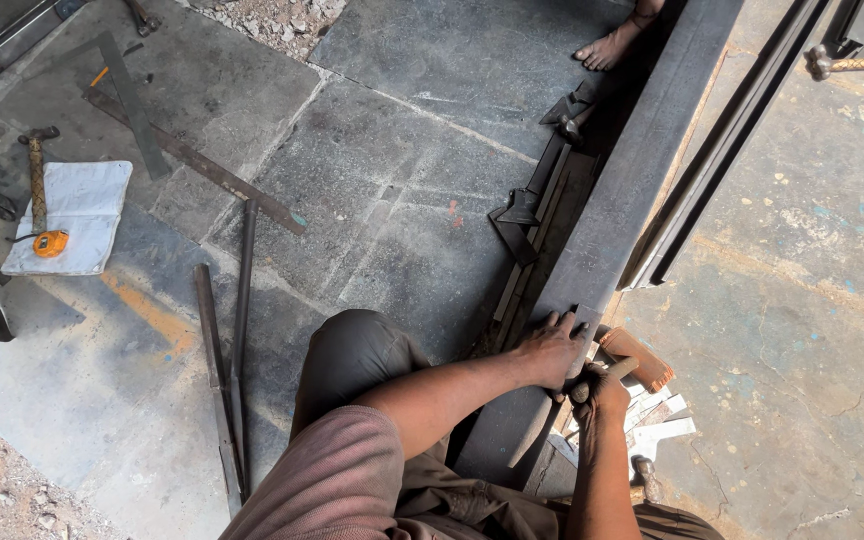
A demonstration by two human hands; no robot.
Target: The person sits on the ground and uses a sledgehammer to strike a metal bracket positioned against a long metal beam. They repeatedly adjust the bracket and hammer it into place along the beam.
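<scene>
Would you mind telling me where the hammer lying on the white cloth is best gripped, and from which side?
Grip the hammer low on its wooden handle, near the end by the orange tape measure. It lies flat on the white cloth, head pointing away, so probably come from above at the near end, fingers wrapping across the handle.

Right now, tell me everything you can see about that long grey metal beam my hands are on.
The long grey metal beam looks like flat, dull steel, scuffed and dusty. It lies on the stone floor, running diagonally from near the person's lap up toward the top right. The left hand rests flat on its near end; the right hand grips a wooden-handled tool beside it. Dark metal strips lie along its left edge.
</scene>
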